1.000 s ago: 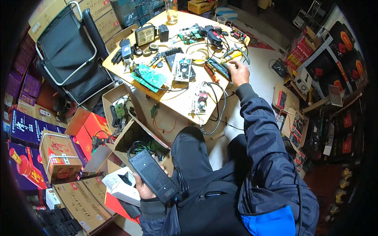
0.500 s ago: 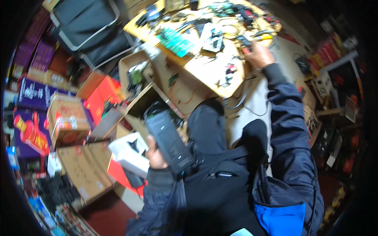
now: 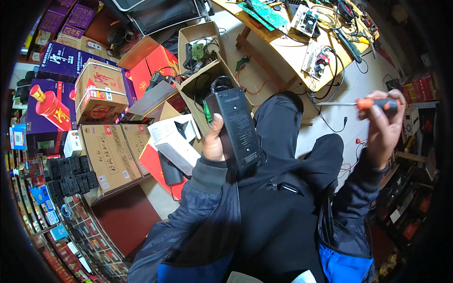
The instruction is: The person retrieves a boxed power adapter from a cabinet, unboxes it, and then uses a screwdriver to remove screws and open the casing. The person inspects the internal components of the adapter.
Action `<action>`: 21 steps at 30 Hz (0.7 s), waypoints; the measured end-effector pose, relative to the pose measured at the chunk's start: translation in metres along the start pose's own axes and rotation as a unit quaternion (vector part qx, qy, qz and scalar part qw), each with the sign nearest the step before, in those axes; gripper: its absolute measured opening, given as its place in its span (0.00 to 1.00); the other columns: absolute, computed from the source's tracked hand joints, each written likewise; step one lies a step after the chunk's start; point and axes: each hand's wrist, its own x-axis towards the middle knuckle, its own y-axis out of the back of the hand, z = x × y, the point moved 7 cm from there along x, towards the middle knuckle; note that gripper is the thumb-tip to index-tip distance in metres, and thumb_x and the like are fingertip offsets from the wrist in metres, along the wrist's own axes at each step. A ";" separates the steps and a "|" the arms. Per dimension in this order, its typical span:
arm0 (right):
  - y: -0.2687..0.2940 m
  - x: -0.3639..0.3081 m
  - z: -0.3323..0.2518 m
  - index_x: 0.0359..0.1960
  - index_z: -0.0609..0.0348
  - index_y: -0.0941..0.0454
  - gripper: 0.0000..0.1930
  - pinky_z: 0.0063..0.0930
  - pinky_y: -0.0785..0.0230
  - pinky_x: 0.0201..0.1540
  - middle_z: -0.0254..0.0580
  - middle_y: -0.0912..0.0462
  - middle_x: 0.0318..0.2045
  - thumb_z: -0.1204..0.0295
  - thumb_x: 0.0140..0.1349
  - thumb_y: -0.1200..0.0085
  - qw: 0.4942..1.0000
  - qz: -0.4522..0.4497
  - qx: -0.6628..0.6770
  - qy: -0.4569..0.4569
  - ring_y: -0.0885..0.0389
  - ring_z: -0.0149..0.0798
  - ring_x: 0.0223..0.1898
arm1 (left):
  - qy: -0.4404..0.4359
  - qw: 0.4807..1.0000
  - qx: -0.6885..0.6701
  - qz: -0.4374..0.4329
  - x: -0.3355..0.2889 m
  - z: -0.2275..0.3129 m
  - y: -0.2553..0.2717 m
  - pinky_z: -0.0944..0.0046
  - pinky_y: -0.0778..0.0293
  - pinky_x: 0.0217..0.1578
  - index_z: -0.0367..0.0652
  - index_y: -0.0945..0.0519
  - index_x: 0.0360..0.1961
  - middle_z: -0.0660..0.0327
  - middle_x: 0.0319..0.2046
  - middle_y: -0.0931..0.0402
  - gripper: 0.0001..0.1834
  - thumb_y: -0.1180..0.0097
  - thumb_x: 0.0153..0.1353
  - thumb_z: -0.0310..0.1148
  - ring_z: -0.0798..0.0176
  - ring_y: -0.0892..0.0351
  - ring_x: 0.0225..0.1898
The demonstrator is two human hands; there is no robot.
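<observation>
Head view: what are the hands doing?

"They're well apart, each clamped on something. The left hand (image 3: 214,144) grips a long black power adapter (image 3: 234,127) from its left side, tilted above the lap (image 3: 283,162), with its printed face up. The right hand (image 3: 383,129) is wrapped round a screwdriver (image 3: 368,104), whose shaft points left, clear of the adapter."

"Is either one on the tabletop (image 3: 295,59)?"

"Neither; both are held off it, on the wearer's side. A pale circuit board (image 3: 315,61) lies by its near corner, a green circuit board (image 3: 264,16) along its left edge."

"So which step is this?"

"I'd judge it as readying the tool for the adapter's case. The next move would call for a firm left grip and the tip guided to a seam or screw, though I can't make out either at this size."
</observation>
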 end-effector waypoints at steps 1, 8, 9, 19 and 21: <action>-0.025 -0.017 0.000 0.62 0.58 0.36 0.26 0.34 0.20 0.40 0.53 0.18 0.45 0.82 0.63 0.41 0.998 -0.042 0.043 0.002 0.16 0.40 0.39 | -0.005 1.000 0.012 0.017 -0.002 -0.001 0.002 0.49 0.15 0.51 0.36 0.29 0.68 0.46 0.52 0.18 0.43 0.47 0.70 0.65 0.48 0.14 0.50; -0.116 -0.067 0.019 0.56 0.60 0.35 0.22 0.37 0.17 0.55 0.51 0.18 0.46 0.85 0.65 0.39 0.992 -0.055 0.110 -0.030 0.14 0.37 0.48 | -0.020 0.995 0.081 0.046 -0.019 -0.002 -0.003 0.50 0.17 0.55 0.35 0.26 0.65 0.49 0.53 0.17 0.38 0.44 0.71 0.60 0.51 0.14 0.52; -0.119 -0.067 0.020 0.56 0.60 0.35 0.22 0.36 0.17 0.55 0.50 0.17 0.46 0.85 0.65 0.39 0.993 -0.055 0.103 -0.031 0.14 0.36 0.47 | -0.013 0.996 0.074 0.048 -0.021 -0.002 -0.004 0.53 0.17 0.55 0.35 0.26 0.65 0.50 0.54 0.17 0.37 0.42 0.71 0.58 0.54 0.14 0.52; -0.124 -0.068 0.023 0.56 0.62 0.34 0.22 0.31 0.17 0.54 0.49 0.17 0.45 0.86 0.64 0.38 0.992 -0.065 0.106 -0.032 0.14 0.35 0.47 | -0.006 0.998 0.064 0.027 -0.025 -0.003 -0.012 0.59 0.16 0.53 0.35 0.24 0.63 0.54 0.51 0.15 0.34 0.37 0.69 0.54 0.59 0.13 0.49; -0.121 -0.068 0.023 0.54 0.63 0.33 0.21 0.30 0.17 0.53 0.49 0.18 0.46 0.85 0.64 0.37 0.993 -0.057 0.094 -0.039 0.14 0.35 0.47 | -0.013 0.996 0.081 0.047 -0.024 -0.004 -0.010 0.57 0.16 0.53 0.35 0.24 0.62 0.53 0.51 0.15 0.35 0.38 0.70 0.55 0.57 0.13 0.49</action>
